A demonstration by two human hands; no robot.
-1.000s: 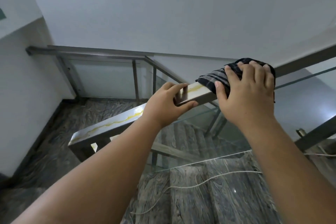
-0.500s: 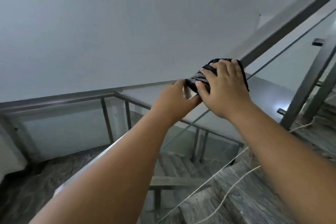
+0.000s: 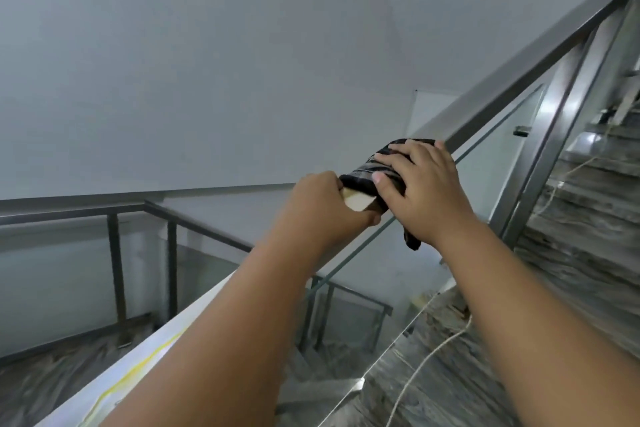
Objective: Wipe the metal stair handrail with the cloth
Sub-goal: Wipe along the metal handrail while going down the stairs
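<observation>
Your right hand [image 3: 424,191] lies flat on top of the cloth [image 3: 367,177], a dark striped rag draped over the metal handrail [image 3: 512,80] just past the centre of view, toward three o'clock. Your fingers [image 3: 398,163] there are spread apart and pressed down on the fabric, with the thumb reaching toward nine o'clock along its edge. One dark corner of the cloth hangs below your wrist at about five o'clock from the hand.

Your left hand [image 3: 322,204] sits just beside the cloth at its nine o'clock side, touching it. Its fingers are curled together around the handrail, clamped on the rail itself, and a pale patch of rail shows between your two hands.

The handrail runs on a slant from seven o'clock, under your left forearm where a yellow streak marks its top, up to one o'clock at the upper right corner. A glass panel [image 3: 491,142] sits under it, held by a metal post [image 3: 540,163] at three o'clock. Grey veined stair treads [image 3: 588,253] rise at four o'clock, and a thin white cord [image 3: 426,367] trails across them. A lower railing [image 3: 114,208] borders the landing at nine o'clock, against a plain pale wall [image 3: 207,62].
</observation>
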